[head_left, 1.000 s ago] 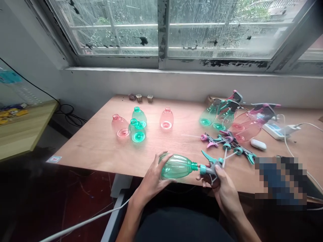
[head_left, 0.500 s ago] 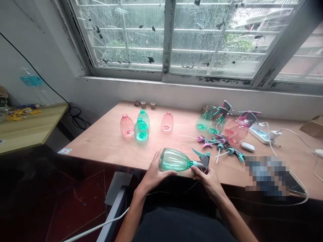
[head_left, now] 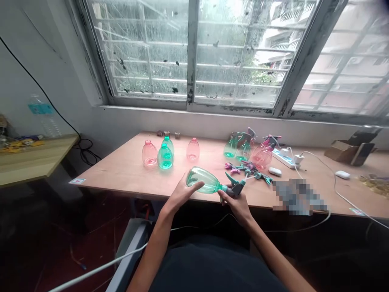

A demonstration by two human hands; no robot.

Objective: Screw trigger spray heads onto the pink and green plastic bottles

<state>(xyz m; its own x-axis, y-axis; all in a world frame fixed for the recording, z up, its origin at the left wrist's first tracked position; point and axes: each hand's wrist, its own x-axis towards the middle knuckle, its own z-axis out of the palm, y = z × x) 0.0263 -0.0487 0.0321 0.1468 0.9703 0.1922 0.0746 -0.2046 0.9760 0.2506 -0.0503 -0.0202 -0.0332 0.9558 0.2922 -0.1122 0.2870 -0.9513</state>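
A green, see-through spray bottle (head_left: 204, 179) lies on its side in the air above the table's front edge, its neck pointing right. Around its base end my left hand (head_left: 183, 189) is closed, thumb along the near side. My right hand (head_left: 235, 205) grips the spray head (head_left: 236, 188) at the neck, thumb by the collar; some of its fingers are hidden behind. The trigger head's green lever points up and left. Beyond it lies a pile of loose pink and green spray heads (head_left: 248, 168).
Open pink bottles (head_left: 193, 149) and green bottles (head_left: 165, 157) stand on the wooden table (head_left: 121, 170). Bottles with heads fitted (head_left: 261, 157) are at the back right, near a power strip (head_left: 285, 157), a white case (head_left: 275, 171), cables and a cardboard box (head_left: 343, 152).
The view has turned right and tilted up, showing more of the table's right end. Both hands still hold the bottle; its neck end now tips lower and its thumb grip has shifted slightly.
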